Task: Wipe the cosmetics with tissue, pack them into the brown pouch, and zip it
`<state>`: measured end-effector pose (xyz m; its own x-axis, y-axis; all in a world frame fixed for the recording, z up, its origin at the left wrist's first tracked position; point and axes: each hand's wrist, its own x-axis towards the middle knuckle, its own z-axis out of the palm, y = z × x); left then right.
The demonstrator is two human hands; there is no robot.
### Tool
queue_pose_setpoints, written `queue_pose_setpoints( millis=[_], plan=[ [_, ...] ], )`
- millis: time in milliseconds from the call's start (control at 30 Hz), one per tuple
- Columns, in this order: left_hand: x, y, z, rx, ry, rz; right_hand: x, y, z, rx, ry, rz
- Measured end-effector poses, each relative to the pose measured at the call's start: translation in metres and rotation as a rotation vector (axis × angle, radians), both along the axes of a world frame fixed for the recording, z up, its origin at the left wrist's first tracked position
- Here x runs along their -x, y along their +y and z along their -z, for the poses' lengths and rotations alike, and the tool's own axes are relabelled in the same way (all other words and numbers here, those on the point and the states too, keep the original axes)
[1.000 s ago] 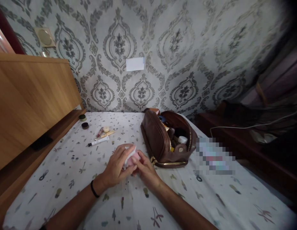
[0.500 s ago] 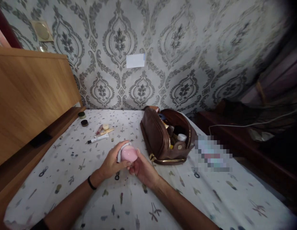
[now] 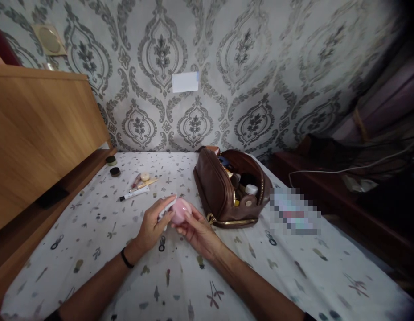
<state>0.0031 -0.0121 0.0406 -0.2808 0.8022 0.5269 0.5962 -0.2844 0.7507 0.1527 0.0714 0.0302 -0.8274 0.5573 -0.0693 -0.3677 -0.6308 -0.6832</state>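
On the white printed tablecloth (image 3: 103,267), the open brown leather bag (image 3: 211,185) stands right of centre, perhaps for easy reach. Nearer, the right hand (image 3: 202,232) grasps the glossy pink rounded object (image 3: 180,211), apparently steadying it; the left hand (image 3: 151,225), angled inward, clasps the crumpled white cloth (image 3: 164,211) against its left side.

Setting: appears to be a room in a home — ornate medallion wallpaper (image 3: 210,40) on the far wall, wood-grain cabinet (image 3: 43,120) at left, white printed cloth (image 3: 180,285) over the near surface. Also noted: purplish draped fabric (image 3: 382,104), far right; open brown bag (image 3: 213,187).
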Motion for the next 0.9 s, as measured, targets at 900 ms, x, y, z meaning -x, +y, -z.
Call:
queue_pose_setpoints(
  millis=[900],
  plan=[
    [0.000,0.001,-0.005,0.035,-0.014,0.020,0.000,0.011,0.006,-0.545,-0.290,0.295]
  ],
)
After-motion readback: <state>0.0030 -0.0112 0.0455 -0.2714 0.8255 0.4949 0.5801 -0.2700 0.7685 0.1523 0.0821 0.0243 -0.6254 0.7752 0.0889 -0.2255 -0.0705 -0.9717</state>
